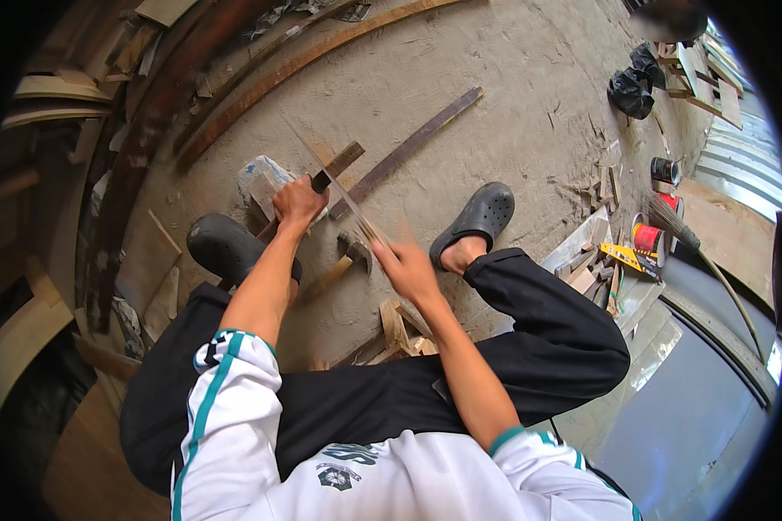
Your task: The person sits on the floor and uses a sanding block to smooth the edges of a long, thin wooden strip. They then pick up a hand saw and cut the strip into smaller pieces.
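Head view: Looking down at a bare left hand [299, 200] and right hand [407, 267], low over a dusty floor [539, 95].
Risk at the blade: The thin saw [354, 208] crosses the strip [345, 158] just beside the left hand; if it jumped or skidded, it could cut those fingers.
Risk at the strip: Only one hand seems to steady it, so a loose grip could let it twist or slide on the block [261, 178].
Left hand: Curled closed around the strip, which appears to rest on the block; one end juts beyond the fist, up and rightward.
Right hand: Closed around the saw's near end, slightly blurred; how tightly, cannot be told.
Saw: Slants from the right hand up and left, past the left hand.
Hammer [357, 253]: On the floor between the hands, untouched.
Plank [408, 152]: On the floor, ahead of the right hand.
Shoes [487, 213]: One outside each hand.
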Tool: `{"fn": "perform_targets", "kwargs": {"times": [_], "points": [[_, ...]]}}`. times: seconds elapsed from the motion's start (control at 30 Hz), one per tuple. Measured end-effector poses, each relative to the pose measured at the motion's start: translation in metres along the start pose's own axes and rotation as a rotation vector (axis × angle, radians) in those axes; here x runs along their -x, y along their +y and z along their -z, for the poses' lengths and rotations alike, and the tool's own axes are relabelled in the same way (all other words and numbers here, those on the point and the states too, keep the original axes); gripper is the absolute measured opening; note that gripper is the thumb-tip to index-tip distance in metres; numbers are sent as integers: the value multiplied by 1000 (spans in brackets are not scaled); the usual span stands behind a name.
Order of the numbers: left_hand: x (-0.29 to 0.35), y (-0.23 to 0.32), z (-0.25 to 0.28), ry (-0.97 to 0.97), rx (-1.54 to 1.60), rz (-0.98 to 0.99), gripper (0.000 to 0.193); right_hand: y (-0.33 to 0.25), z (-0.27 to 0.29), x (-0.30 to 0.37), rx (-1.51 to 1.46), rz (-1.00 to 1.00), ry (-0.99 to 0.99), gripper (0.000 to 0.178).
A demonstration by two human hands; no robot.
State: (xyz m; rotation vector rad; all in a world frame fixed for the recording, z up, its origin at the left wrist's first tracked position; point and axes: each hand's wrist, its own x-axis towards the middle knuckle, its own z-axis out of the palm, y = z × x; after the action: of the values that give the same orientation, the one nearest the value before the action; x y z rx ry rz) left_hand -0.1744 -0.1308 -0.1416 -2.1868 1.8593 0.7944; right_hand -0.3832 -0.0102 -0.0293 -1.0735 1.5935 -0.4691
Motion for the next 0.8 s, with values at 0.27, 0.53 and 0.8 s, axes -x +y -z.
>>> {"fn": "perform_targets", "kwargs": {"times": [0.27,0.53,0.8], "points": [[-1,12,-4,-18,-20,-25,45,37,-7,-50,100,59,3,49],[0,7,4,-37,19,21,46,88,24,49,56,-14,4,48],[1,3,2,-2,17,-6,45,43,11,-30,-113,-40,-41,50]]}}
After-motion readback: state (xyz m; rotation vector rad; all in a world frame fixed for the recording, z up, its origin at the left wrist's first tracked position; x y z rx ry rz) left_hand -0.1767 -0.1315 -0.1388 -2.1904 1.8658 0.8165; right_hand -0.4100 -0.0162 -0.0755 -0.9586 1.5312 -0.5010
